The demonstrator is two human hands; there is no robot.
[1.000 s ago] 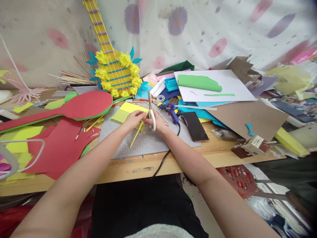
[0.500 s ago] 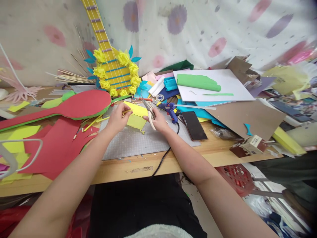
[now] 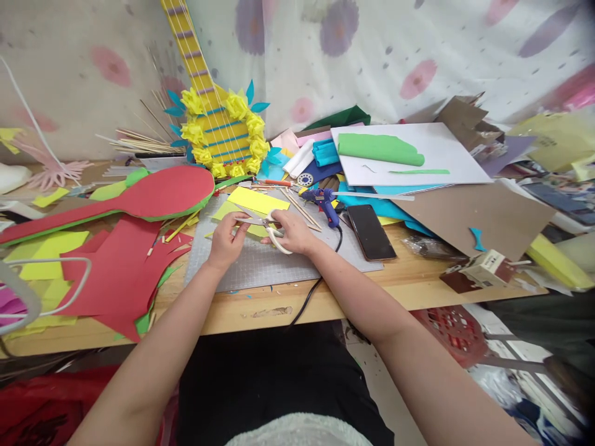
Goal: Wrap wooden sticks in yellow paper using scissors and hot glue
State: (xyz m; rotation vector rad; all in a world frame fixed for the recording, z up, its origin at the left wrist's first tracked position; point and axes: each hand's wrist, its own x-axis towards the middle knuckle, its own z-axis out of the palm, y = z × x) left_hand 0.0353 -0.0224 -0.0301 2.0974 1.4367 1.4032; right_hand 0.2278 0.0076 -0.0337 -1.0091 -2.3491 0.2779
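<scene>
My right hand [image 3: 292,232] grips a pair of white-handled scissors [image 3: 280,243], their blades pointing left. At the blade tips, my left hand [image 3: 227,238] is closed in a pinch on a thin yellow stick [image 3: 209,235], mostly hidden by the fingers. Both hands are above a grey cutting mat [image 3: 260,269]. Just beyond them a bright yellow paper strip [image 3: 258,198] lies over paler yellow paper [image 3: 224,210]. Several thin wooden sticks [image 3: 304,210] rest to the right of the paper.
A blue glue gun [image 3: 328,204] and a phone [image 3: 370,232] lie to the right. Left is a red guitar-shaped cutout [image 3: 171,192] above red paper [image 3: 116,266]. Behind stands a yellow paper guitar [image 3: 223,139] with flowers. Green crepe paper [image 3: 379,150] rests on a white board [image 3: 446,148].
The scissors have swung from pointing away to pointing left, their tips now at my left hand. My hands are closer together. Wooden sticks by the glue gun have come into sight.
</scene>
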